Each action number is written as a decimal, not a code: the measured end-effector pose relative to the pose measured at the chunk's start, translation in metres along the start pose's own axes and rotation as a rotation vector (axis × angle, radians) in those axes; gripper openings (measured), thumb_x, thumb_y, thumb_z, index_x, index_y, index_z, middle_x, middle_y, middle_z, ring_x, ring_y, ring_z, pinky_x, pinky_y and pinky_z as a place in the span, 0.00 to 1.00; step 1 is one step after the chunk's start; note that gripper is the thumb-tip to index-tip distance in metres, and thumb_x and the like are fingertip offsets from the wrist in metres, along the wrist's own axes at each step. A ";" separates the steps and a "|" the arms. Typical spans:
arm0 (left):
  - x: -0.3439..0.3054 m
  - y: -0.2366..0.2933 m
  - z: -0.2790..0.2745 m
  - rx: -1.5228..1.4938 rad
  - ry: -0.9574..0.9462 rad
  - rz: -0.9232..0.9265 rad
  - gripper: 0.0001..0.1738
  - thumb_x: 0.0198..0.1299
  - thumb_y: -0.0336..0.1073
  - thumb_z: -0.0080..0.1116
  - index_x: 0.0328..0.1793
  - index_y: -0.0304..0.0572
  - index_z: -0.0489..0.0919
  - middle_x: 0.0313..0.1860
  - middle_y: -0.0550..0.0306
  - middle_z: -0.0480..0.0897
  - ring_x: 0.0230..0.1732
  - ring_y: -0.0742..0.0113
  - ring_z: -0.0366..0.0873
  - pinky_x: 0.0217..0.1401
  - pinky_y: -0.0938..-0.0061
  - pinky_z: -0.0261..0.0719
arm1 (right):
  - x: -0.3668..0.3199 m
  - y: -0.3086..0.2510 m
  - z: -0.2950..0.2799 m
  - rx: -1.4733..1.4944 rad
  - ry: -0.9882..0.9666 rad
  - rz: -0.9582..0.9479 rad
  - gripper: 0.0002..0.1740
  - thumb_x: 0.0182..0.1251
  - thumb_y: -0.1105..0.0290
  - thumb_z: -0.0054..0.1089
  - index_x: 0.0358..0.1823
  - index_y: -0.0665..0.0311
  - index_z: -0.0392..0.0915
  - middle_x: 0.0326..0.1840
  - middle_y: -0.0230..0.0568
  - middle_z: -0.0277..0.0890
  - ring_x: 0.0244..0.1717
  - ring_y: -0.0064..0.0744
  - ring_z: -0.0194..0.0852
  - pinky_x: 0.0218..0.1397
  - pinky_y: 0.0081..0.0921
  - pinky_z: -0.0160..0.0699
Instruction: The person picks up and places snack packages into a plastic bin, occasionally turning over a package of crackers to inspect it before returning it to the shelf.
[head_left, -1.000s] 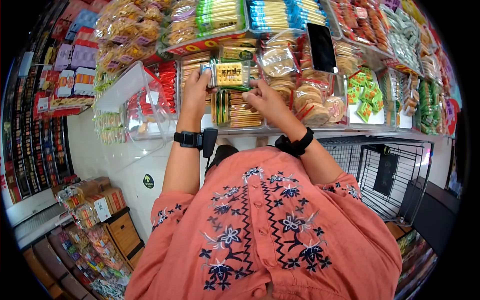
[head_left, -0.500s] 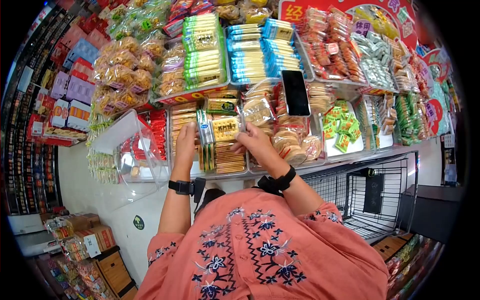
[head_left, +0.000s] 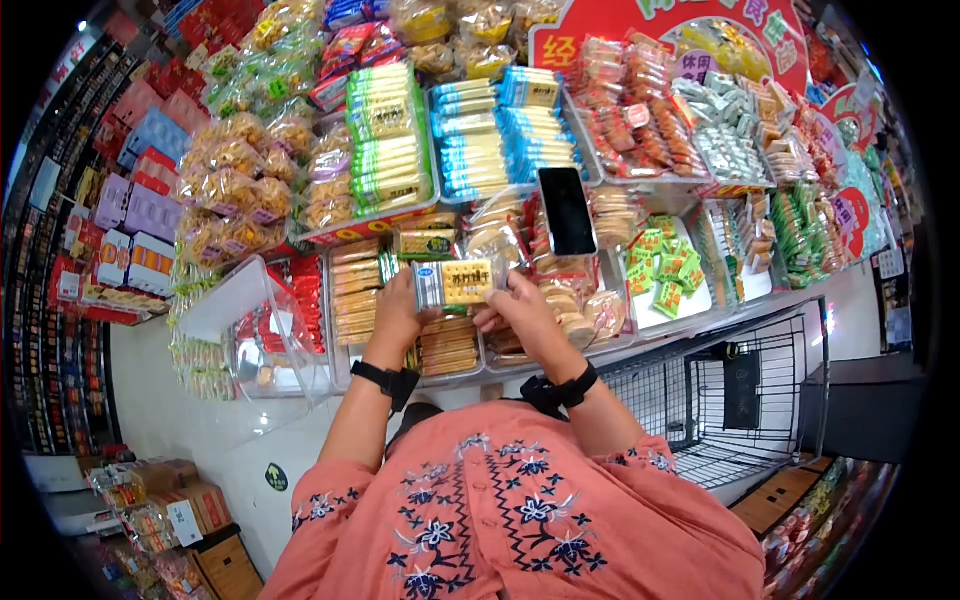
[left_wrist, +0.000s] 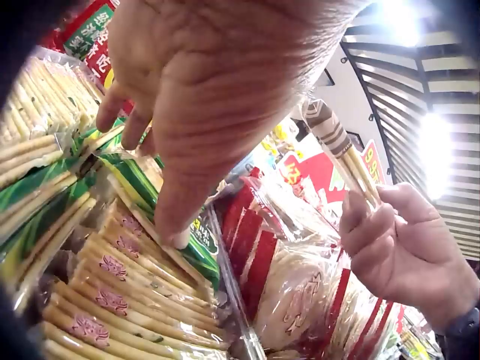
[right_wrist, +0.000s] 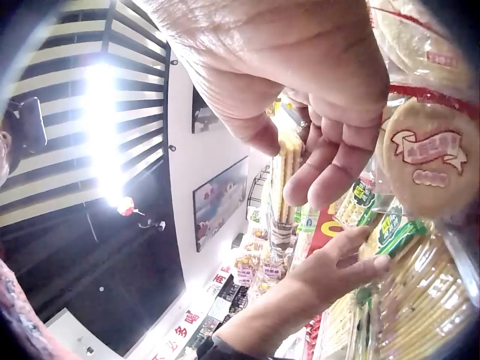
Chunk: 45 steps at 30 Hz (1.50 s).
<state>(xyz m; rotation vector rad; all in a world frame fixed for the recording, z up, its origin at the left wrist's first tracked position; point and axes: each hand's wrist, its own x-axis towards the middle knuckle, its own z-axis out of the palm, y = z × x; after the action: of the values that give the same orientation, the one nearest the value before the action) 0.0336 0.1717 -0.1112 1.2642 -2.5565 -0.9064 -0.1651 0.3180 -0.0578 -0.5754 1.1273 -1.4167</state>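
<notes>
Thumb and fingers of my right hand (head_left: 526, 312) pinch a clear packet of soda crackers (head_left: 462, 283) by its right end, above the bins. In the right wrist view the cracker packet (right_wrist: 281, 180) appears edge-on between them. My left hand (head_left: 397, 310) is low at the packet's left end in the head view. The left wrist view shows the left hand (left_wrist: 217, 97) reaching over the bin, thumb spread from the fingers, close to green-edged cracker packets (left_wrist: 191, 259) standing in rows. Nothing shows between its thumb and fingers.
A black phone (head_left: 567, 212) lies on bagged round biscuits (head_left: 575, 310) right of the hands. Green and blue-wrapped cracker packets (head_left: 390, 135) fill the rear bins. A clear lid (head_left: 285, 330) stands raised at left. A wire shopping cart (head_left: 715, 400) stands by the display's right front.
The head view has shifted, showing more of the rear bins. The left hand has gone from the packet's left side to below its left end. The right hand keeps its pinch on the crackers.
</notes>
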 end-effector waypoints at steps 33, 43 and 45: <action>0.001 -0.016 -0.015 -0.060 0.199 0.208 0.18 0.58 0.25 0.65 0.55 0.37 0.79 0.46 0.41 0.78 0.45 0.41 0.79 0.49 0.57 0.79 | -0.002 -0.018 -0.008 0.123 0.041 -0.090 0.16 0.77 0.69 0.54 0.61 0.67 0.71 0.37 0.39 0.84 0.33 0.23 0.85 0.34 0.18 0.84; 0.026 -0.029 -0.018 -0.184 0.258 0.168 0.18 0.60 0.25 0.64 0.57 0.38 0.79 0.48 0.41 0.77 0.49 0.44 0.80 0.54 0.61 0.79 | -0.003 -0.018 -0.012 0.218 0.022 -0.107 0.16 0.76 0.70 0.55 0.61 0.68 0.69 0.49 0.41 0.81 0.36 0.25 0.86 0.36 0.18 0.85; 0.030 -0.035 -0.014 -0.114 0.312 0.205 0.20 0.59 0.25 0.65 0.59 0.38 0.79 0.51 0.40 0.78 0.53 0.42 0.79 0.57 0.59 0.78 | -0.003 -0.017 -0.013 0.223 0.025 -0.109 0.16 0.76 0.70 0.54 0.61 0.69 0.69 0.49 0.42 0.81 0.36 0.26 0.86 0.36 0.18 0.85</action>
<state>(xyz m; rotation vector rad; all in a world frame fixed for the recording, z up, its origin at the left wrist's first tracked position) 0.0436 0.1263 -0.1235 1.0001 -2.3024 -0.7360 -0.1834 0.3226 -0.0471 -0.4666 0.9532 -1.6233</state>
